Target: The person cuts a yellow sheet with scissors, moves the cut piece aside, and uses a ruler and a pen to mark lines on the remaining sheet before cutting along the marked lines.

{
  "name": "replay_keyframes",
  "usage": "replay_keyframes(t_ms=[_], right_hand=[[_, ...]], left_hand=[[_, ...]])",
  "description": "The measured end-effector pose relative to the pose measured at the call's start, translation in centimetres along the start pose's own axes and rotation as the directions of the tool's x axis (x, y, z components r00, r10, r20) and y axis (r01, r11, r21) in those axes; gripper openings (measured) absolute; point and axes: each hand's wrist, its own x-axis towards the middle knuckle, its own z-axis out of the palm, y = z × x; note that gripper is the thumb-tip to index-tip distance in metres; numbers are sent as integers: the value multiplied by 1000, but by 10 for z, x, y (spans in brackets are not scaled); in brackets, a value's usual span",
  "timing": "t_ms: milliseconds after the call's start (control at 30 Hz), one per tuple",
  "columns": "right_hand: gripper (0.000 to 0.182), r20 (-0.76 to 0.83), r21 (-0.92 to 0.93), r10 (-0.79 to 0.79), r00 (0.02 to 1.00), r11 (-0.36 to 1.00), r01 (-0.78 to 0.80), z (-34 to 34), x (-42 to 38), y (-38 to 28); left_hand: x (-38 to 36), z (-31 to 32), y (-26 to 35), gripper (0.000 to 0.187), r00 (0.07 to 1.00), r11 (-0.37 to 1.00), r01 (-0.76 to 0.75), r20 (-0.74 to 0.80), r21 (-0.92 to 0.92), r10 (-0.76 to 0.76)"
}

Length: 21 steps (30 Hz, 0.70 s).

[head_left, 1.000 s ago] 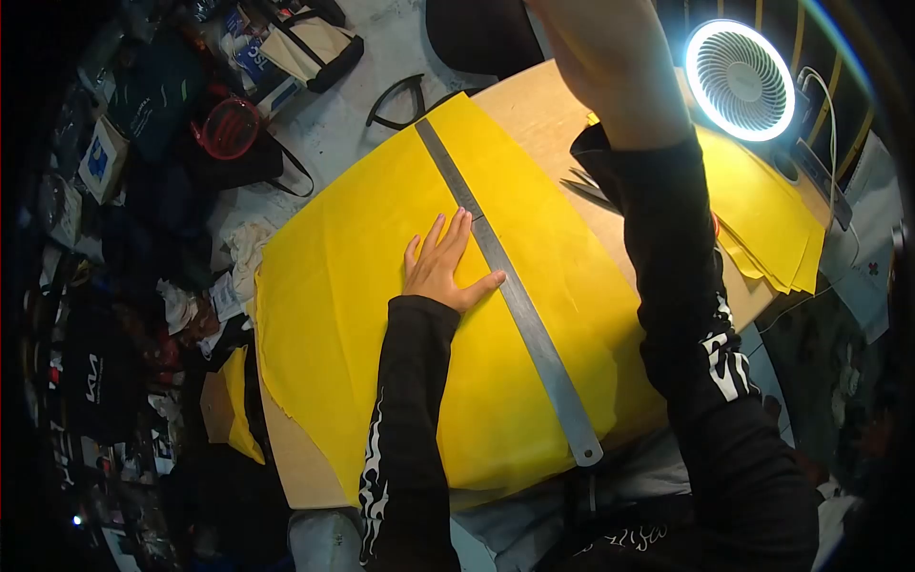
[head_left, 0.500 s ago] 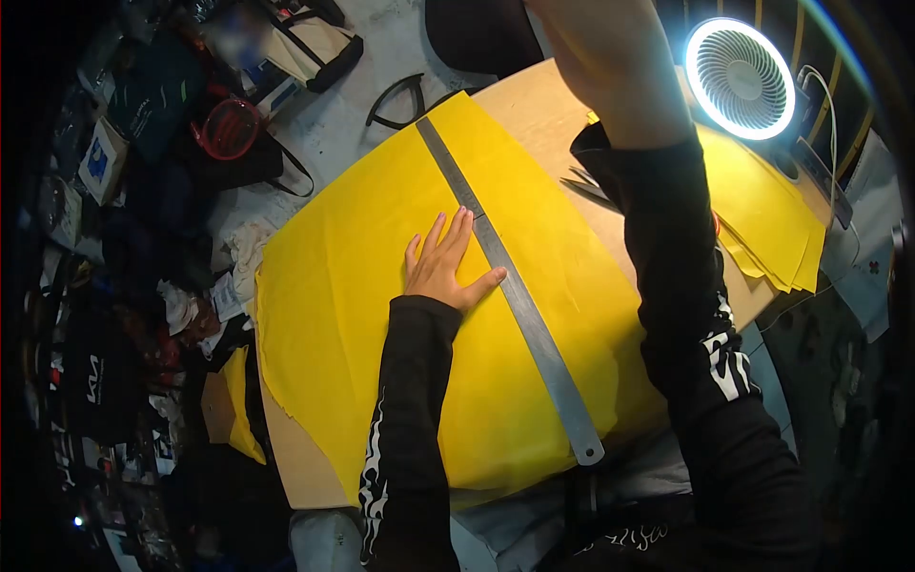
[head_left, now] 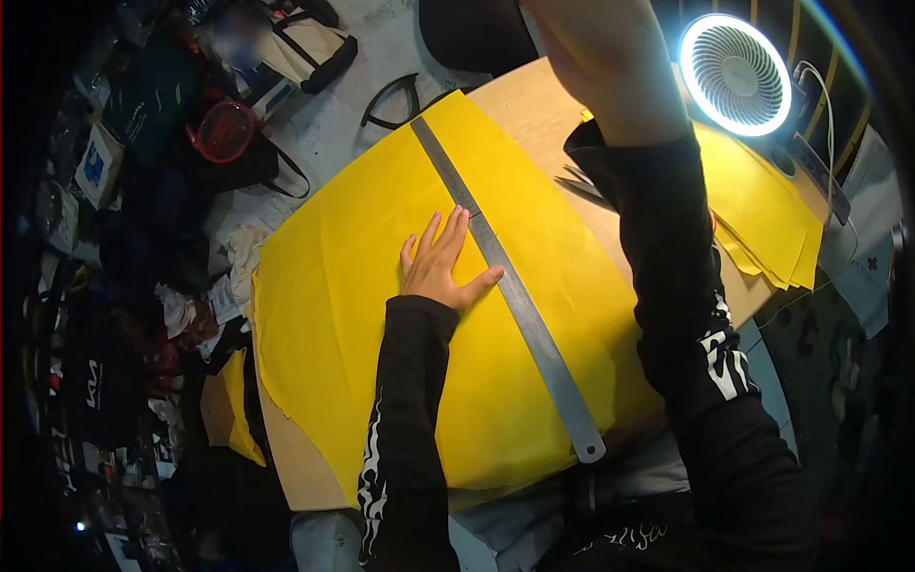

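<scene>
Beyond the ruler (head_left: 519,305) lies a bag (head_left: 319,43); contents unclear.

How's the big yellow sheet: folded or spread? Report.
Spread: the sheet lies broad across the table under the metal ruler and left hand; hidden folds, I cannot tell.

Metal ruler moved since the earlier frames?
No. Judged against the wooden table, the metal ruler shows no visible shift; ruler and table drift slightly left together, so the camera likely moved.
</scene>
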Motion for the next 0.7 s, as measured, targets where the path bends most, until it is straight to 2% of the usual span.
replay_keyframes(t_ms=[700], right_hand=[[57,2,-28,20,1000,999,-20,-1,-1,-2]], left_hand=[[1,0,-3,93,1000,999,-9,-1,-35,9]])
